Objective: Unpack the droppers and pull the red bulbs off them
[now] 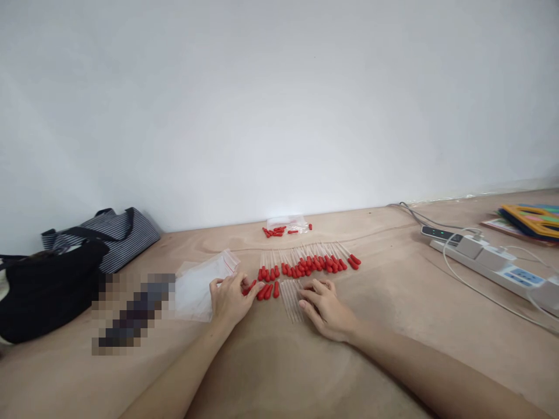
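Loose red bulbs (276, 290) lay in a short cluster near the middle of the tabletop (257, 378), and just to the right of them a row of bare clear tubes (289, 302) lay side by side. The left hand (229, 297) rested at the left end of the bulbs, thumb and fingers curled around the nearest ones — whether it pinched one could not be told. The right hand (327, 309) sat over the right edge of the bare tubes, fingers bent and slightly parted; whether a tube was caught between them could not be told either.

Just beyond lay a long row of droppers (308, 265), their red ends toward the person and their clear stems pointing toward the wall (279, 116). Farther back, more red bulbs (274, 233) were scattered at a small clear bag (286, 222).

Beside the left hand lay flat plastic bags (196, 288), with a pixelated dark patch (140, 311) next to them. At far left stood a striped bag (135, 233) behind a black bag (52, 297). Well off to the right were a white power strip (519, 276) with pale cords (445, 262) and — farther still — a yellow frame (522, 218) on a stack.
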`<act>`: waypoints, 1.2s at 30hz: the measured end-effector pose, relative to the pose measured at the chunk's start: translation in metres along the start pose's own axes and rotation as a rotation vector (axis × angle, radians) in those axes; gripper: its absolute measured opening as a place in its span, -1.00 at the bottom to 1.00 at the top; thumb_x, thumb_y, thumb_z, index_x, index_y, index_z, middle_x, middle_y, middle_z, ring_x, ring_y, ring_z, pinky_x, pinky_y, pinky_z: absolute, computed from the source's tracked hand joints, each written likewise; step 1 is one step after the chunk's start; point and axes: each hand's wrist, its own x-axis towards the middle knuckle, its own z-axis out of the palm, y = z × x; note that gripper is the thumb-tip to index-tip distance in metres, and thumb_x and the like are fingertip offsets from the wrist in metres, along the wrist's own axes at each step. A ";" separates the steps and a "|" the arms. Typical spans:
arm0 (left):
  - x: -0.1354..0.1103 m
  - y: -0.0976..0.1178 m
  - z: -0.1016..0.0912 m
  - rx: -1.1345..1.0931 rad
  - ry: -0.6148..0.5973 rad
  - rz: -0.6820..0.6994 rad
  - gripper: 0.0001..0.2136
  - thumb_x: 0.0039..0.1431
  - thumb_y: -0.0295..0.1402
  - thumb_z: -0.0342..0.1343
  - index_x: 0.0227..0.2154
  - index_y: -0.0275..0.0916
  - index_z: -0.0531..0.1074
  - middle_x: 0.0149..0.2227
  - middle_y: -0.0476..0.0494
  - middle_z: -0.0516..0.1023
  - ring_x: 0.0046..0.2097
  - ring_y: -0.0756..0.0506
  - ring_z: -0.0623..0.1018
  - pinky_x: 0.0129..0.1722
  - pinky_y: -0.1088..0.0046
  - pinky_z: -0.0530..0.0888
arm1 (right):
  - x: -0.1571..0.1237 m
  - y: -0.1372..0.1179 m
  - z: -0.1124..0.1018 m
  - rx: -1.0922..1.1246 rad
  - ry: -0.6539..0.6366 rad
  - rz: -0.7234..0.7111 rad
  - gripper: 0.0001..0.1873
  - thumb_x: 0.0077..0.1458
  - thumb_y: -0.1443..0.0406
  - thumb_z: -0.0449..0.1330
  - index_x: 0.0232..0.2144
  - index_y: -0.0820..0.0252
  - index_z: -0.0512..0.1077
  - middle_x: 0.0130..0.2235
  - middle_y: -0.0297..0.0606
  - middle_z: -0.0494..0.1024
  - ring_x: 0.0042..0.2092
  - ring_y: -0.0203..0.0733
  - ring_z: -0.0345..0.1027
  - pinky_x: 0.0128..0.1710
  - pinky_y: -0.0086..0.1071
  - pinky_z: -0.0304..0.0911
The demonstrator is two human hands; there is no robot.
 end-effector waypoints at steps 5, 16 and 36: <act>0.006 0.006 -0.001 -0.004 0.033 -0.021 -0.72 0.05 -0.09 -0.06 -0.49 -0.20 0.35 -0.42 -0.03 0.50 -0.28 -0.12 0.44 -0.18 0.25 0.11 | -0.001 -0.001 -0.002 -0.009 -0.039 0.001 -0.73 0.19 0.30 -0.14 -0.28 0.19 0.34 -0.28 -0.24 0.40 -0.16 -0.23 0.24 -0.02 -0.15 -0.04; 0.042 0.026 0.014 0.038 -0.136 -0.087 -0.72 -0.03 -0.12 0.00 -0.64 -0.18 0.43 -0.34 -0.15 0.50 -0.16 -0.24 0.38 -0.15 0.12 0.15 | -0.003 0.008 -0.003 -0.061 0.032 0.024 -0.70 0.19 0.28 -0.13 -0.10 0.09 0.30 -0.21 -0.25 0.45 -0.14 -0.22 0.26 0.03 -0.07 -0.18; -0.012 0.038 -0.003 -0.168 0.195 0.646 -0.82 0.14 -0.38 -0.06 -0.50 -0.22 0.39 -0.40 -0.05 0.51 -0.31 -0.04 0.42 -0.17 0.32 0.22 | 0.000 0.015 -0.004 -0.370 0.332 -0.134 -0.59 0.08 0.24 0.06 0.01 0.04 0.24 0.04 -0.19 0.31 0.09 -0.06 0.06 0.07 -0.08 -0.22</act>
